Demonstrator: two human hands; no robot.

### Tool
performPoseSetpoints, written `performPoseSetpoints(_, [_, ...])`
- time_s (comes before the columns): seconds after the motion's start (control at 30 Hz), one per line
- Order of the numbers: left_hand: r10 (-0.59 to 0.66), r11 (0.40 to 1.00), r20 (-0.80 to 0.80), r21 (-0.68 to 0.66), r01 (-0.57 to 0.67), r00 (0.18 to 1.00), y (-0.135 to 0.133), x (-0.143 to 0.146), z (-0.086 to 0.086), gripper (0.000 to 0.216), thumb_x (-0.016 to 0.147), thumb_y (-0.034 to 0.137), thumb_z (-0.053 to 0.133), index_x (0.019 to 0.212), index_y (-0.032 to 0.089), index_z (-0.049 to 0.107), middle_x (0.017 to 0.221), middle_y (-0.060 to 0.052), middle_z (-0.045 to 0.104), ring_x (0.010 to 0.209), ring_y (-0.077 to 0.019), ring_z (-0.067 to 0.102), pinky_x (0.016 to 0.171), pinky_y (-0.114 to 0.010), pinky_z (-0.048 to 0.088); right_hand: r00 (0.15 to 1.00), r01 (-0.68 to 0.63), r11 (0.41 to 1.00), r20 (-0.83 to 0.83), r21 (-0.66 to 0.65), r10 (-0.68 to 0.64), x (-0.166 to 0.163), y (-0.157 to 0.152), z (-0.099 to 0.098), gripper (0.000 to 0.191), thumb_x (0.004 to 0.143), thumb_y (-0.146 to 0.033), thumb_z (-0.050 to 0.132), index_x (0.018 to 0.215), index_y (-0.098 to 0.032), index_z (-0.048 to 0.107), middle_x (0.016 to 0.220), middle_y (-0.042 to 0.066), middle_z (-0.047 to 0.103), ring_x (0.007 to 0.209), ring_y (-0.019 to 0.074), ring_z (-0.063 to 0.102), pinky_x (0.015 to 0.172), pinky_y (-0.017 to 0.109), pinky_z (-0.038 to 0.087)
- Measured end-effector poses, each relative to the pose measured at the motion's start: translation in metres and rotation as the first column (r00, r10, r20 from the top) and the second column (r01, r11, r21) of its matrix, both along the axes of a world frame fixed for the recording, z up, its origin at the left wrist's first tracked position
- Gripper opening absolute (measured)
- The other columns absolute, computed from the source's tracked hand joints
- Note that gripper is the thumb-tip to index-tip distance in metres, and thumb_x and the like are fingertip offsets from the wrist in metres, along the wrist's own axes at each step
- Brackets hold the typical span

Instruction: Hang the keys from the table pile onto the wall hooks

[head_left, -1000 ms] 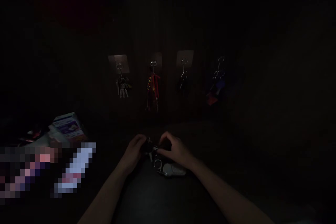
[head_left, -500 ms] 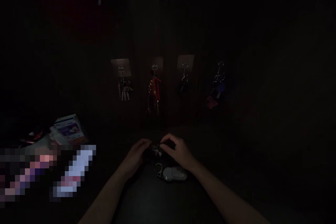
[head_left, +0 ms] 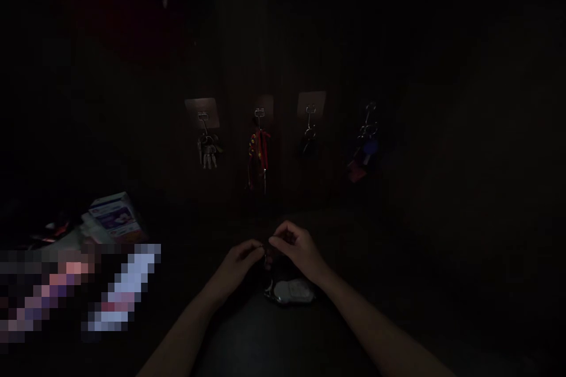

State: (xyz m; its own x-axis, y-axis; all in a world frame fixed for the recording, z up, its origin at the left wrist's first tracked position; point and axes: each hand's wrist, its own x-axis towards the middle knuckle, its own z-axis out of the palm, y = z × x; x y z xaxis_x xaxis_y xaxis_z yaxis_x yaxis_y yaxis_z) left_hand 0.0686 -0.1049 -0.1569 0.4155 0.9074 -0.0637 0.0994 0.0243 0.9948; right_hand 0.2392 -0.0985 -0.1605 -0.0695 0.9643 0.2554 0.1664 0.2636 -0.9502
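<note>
In dim light my left hand (head_left: 239,264) pinches a small key ring (head_left: 266,249) between thumb and fingers, with a small piece (head_left: 267,261) hanging below it. My right hand (head_left: 301,248) is closed in a pinch just to its right, the fingertips close to those of the left. What the right fingertips hold is too dark to make out. Below both hands, a light grey fob (head_left: 294,291) lies on the dark surface, with a metal clasp (head_left: 268,288) at its left end.
Hooks on the dark upright panel hold several bunches: keys (head_left: 209,152) at left, red and patterned cords (head_left: 260,150), a dark ringed item (head_left: 309,142), and blue and pink tags (head_left: 365,156). A white and purple box (head_left: 115,215) sits at left, behind blurred-out items.
My left hand has shifted slightly right and down, turning the small ring and hanging piece downward. My right hand stays nearly in place. The fob remains lying below.
</note>
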Motion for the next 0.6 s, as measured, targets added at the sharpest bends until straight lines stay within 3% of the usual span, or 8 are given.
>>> performPoseSetpoints(0.17, [0.041, 0.999, 0.017, 0.012, -0.041, 0.999, -0.001, 0.004, 0.002, 0.023, 0.077, 0.039, 0.056, 0.069, 0.018, 0.061, 0.068, 0.0, 0.063, 0.07, -0.0158, 0.058, 0.071, -0.027, 0.044, 0.998, -0.016, 0.998, -0.059, -0.069, 0.012, -0.003, -0.001, 0.003, 0.025, 0.075, -0.043, 0.059, 0.066, -0.02, 0.055, 0.056, -0.005, 0.049, 0.053, 0.0101, 0.046, 0.051, 0.022, 0.038])
performPoseSetpoints(0.33, [0.089, 0.996, 0.073, -0.018, -0.088, 0.993, -0.001, 0.004, 0.002, 0.027, 0.077, 0.043, 0.055, 0.07, 0.017, 0.061, 0.07, -0.001, 0.063, 0.072, -0.0164, 0.058, 0.071, -0.026, 0.044, 0.994, -0.064, 0.993, -0.089, -0.098, 0.056, -0.004, -0.001, 0.001, 0.027, 0.078, -0.045, 0.055, 0.072, -0.02, 0.06, 0.065, -0.002, 0.057, 0.063, 0.0128, 0.054, 0.06, 0.024, 0.043])
performPoseSetpoints(0.6, [0.114, 0.993, 0.056, 0.021, -0.115, 0.992, 0.001, 0.005, -0.003, 0.027, 0.079, 0.042, 0.056, 0.069, 0.018, 0.062, 0.07, 0.001, 0.062, 0.073, -0.0158, 0.057, 0.073, -0.025, 0.042, 0.992, -0.094, 0.995, -0.081, 0.028, 0.096, -0.009, -0.001, -0.008, 0.017, 0.074, -0.038, 0.064, 0.078, -0.021, 0.065, 0.082, 0.001, 0.062, 0.078, 0.0158, 0.06, 0.072, 0.028, 0.048])
